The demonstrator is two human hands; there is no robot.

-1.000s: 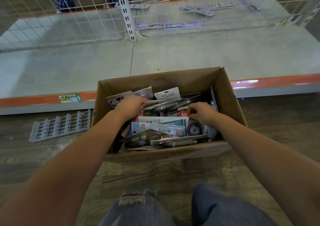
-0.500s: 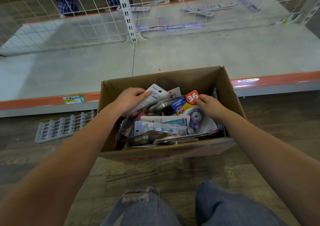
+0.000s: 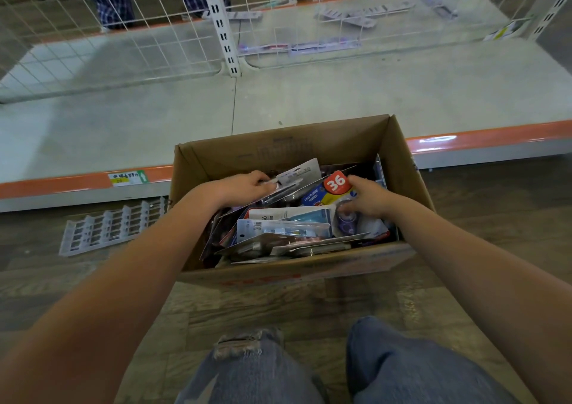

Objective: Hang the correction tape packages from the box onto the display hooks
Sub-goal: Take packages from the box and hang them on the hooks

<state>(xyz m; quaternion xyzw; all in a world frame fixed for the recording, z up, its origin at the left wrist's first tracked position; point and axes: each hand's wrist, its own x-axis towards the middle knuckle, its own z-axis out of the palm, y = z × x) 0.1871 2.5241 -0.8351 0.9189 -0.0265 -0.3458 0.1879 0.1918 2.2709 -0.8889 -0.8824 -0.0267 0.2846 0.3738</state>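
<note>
An open cardboard box (image 3: 402,143) stands on the floor, filled with several blister-packed correction tape packages. My left hand (image 3: 244,186) reaches into the box's far left and grips a white and grey package (image 3: 301,171) by its lower edge, tilting it up. My right hand (image 3: 366,197) holds a colourful package (image 3: 328,191) with a red "36" badge, thumb and fingers curled round its right side. More packages (image 3: 278,227) lie flat below. A white wire grid panel (image 3: 123,32) stands behind the shelf.
A pale shelf base (image 3: 340,93) with an orange front edge (image 3: 483,134) runs behind the box. A white plastic rail strip (image 3: 111,225) lies on the wooden floor at left. Behind the grid lie loose strips and stands a person's legs (image 3: 114,1). My knees (image 3: 309,369) are below.
Both hands have lifted packages out of the pile: the right brought up the "36" package, the left raised the white one. The view has shifted slightly.
</note>
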